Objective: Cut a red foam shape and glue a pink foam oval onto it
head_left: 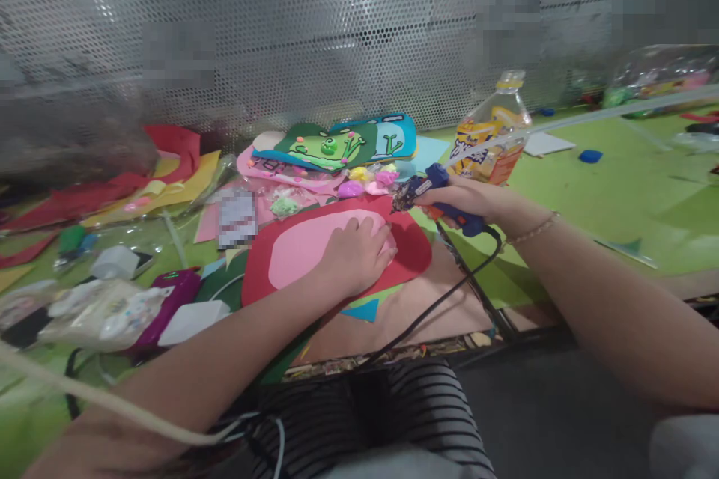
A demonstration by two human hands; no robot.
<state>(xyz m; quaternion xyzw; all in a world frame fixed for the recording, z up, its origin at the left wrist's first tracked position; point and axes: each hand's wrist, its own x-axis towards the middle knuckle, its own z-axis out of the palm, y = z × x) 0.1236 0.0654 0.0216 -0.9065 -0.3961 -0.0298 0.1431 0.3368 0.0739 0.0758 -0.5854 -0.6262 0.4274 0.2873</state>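
Observation:
My left hand (358, 253) lies palm down on a pink oval sheet (295, 251), fingers resting on its right part. The pink oval lies on a larger red sheet (413, 247) with rounded corners. In my right hand (475, 198) is a blue hot glue gun (463, 219), its fingers wrapped round the handle. The gun's dark, stained nozzle points left, above the red sheet's upper right edge. From its back, a long translucent glue stick (595, 112) runs off to the right. A black cord (443, 292) hangs from the handle and crosses the table edge.
Behind the sheets lie decorated green and blue cutouts (331, 146) and bagged coloured clay (368, 181). A plastic bottle (494, 138) stands at the back right. Red paper scraps (112, 194), a purple device (171, 303) and white chargers (194, 320) crowd the left. A perforated metal panel (314, 30) closes the back.

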